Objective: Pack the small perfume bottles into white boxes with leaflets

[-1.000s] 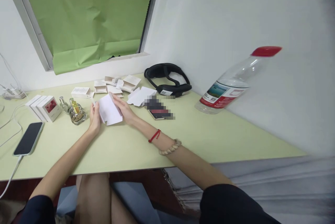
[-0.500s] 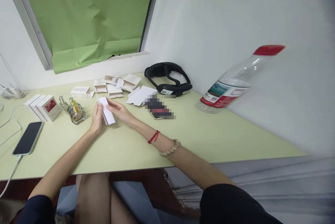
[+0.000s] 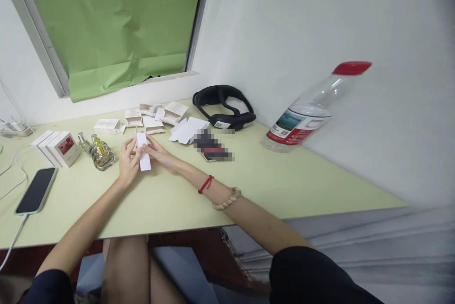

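Observation:
Between my two hands is a small white cardboard box (image 3: 145,162), held above the table with a narrow side turned toward me. My left hand (image 3: 128,159) grips its left side, fingers bent around the edge. From the right, my right hand (image 3: 159,155) closes on it, with the thumb lying across the near face. What the far side of the box looks like is hidden. Just left of my left hand stand several glass perfume bottles (image 3: 102,155), one with a yellow top. Behind my hands lie several opened white cartons (image 3: 153,125).
White boxes with a red picture (image 3: 67,148) stand at left, near a phone (image 3: 36,190) on a cable. A black headset (image 3: 224,107), folded white card (image 3: 190,129) and a blurred-out item (image 3: 213,147) lie right of my hands. A red-capped plastic bottle (image 3: 298,126) stands farther right.
The white box has turned so a narrow side faces me more squarely. My left fingers have shifted along it, and my right thumb now lies across it. The camera view has moved slightly.

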Tool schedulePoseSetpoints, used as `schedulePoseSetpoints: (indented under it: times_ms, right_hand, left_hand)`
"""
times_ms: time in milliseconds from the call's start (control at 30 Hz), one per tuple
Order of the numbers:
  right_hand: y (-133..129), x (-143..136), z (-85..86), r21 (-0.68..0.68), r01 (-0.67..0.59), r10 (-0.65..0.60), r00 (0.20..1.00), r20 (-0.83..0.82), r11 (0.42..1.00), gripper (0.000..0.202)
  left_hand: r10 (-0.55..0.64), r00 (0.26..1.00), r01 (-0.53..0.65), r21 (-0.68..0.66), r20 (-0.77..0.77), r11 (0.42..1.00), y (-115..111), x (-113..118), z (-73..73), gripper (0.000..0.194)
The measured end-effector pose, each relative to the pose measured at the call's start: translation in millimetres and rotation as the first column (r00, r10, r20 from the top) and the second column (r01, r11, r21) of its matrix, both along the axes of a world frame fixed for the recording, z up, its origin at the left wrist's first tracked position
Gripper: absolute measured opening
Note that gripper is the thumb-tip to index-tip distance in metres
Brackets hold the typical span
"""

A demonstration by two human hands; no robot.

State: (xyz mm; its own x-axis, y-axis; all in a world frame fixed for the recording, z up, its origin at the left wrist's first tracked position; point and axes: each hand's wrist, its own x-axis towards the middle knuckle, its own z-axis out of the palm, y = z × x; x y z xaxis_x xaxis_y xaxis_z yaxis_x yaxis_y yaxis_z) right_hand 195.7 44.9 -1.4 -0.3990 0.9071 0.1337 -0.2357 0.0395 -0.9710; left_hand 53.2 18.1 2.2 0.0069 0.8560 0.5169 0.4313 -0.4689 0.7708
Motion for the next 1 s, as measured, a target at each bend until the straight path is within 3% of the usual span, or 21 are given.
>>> schedulePoseSetpoints:
  times_ms: [133,333,567,733,900,1000]
  right_hand:
    - [-6,-3,5.7,-0.057,-0.008,0.007,1.0,-0.014,0.998,0.078]
    - [-11,-2,13.1,-0.076,0.019,-0.02,1.0,-0.002,0.997,0.082]
    - [-5,0,6.8,0.01,0.11,-0.11,0.994,-0.002,0.994,0.089]
    - [2,0,1.9,0.165,0.221,-0.226,0.974,0.015,0.961,0.105]
    - [1,2,4.8,0.414,0.299,-0.366,0.926,0.093,0.86,0.103]
    - [-1,3,6.6,0.503,0.303,-0.42,0.897,0.136,0.81,0.102]
  left_hand:
    - [0.07,0.993,-0.068,0.026,-0.09,0.997,-1,-2,0.0,0.059]
    - [-0.041,0.984,0.05,0.045,-0.171,0.998,1,-3,-1.2,0.054]
    - [-0.126,0.958,0.142,0.046,-0.257,0.989,5,-11,2.3,0.055]
    - [-0.099,0.946,0.126,0.068,-0.308,0.99,9,-15,0.1,0.054]
    - [0.033,0.954,-0.012,0.074,-0.297,0.997,14,-16,-1.9,0.06]
    - [0.13,0.878,-0.111,0.067,-0.46,0.992,23,-15,-2.6,0.047]
